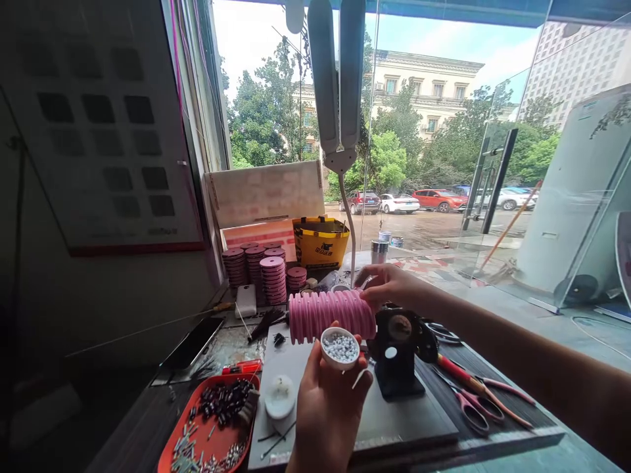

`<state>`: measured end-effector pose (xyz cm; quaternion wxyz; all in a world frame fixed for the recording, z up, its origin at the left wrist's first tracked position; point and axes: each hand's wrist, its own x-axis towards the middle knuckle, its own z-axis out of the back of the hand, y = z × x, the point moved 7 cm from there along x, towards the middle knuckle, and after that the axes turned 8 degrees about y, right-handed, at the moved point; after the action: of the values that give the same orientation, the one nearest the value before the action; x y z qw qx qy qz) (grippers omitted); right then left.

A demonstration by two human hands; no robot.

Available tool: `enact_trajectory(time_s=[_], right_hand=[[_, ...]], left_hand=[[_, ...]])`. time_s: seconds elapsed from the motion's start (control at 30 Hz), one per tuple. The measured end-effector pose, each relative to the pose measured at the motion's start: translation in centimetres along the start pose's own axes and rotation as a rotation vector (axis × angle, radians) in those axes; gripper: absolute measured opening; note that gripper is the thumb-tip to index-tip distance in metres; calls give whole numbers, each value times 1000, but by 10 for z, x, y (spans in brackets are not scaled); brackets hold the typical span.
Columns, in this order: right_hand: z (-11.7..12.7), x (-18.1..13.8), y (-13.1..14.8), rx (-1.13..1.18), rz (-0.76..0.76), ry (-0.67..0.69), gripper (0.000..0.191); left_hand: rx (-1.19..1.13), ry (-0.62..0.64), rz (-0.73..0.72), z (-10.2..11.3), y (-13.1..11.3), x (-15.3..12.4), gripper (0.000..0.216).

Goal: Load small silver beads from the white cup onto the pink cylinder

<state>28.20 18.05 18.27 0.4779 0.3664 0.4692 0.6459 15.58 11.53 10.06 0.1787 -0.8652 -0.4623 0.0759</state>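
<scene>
My left hand [329,394] is wrapped around a small white cup [340,365] filled with whitish-grey beads [340,347]. Just behind the cup, a pink ribbed cylinder [315,314], looking like a row of stacked discs, lies horizontally beside a black stand [398,361]. My right hand [384,284] reaches in from the right, its fingers bent together at the top right end of the cylinder. Anything between those fingertips is too small or hidden to make out.
At lower left, a red tray [197,430] holds dark and metal pieces; a white round container [280,397] sits near it. Pink disc stacks [273,279] and a yellow bag [321,243] stand behind. Scissors [476,407] and pliers [507,389] lie right, a phone [194,343] left.
</scene>
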Motion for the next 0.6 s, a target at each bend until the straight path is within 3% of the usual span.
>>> enact_trajectory(time_s=[0.5, 0.6], right_hand=[[-4, -1, 6, -39, -37, 32, 25], [-6, 1, 7, -82, -40, 46, 24]], left_hand=[[-29, 143, 26, 6, 1, 6, 27], [-26, 111, 21, 6, 1, 6, 29]])
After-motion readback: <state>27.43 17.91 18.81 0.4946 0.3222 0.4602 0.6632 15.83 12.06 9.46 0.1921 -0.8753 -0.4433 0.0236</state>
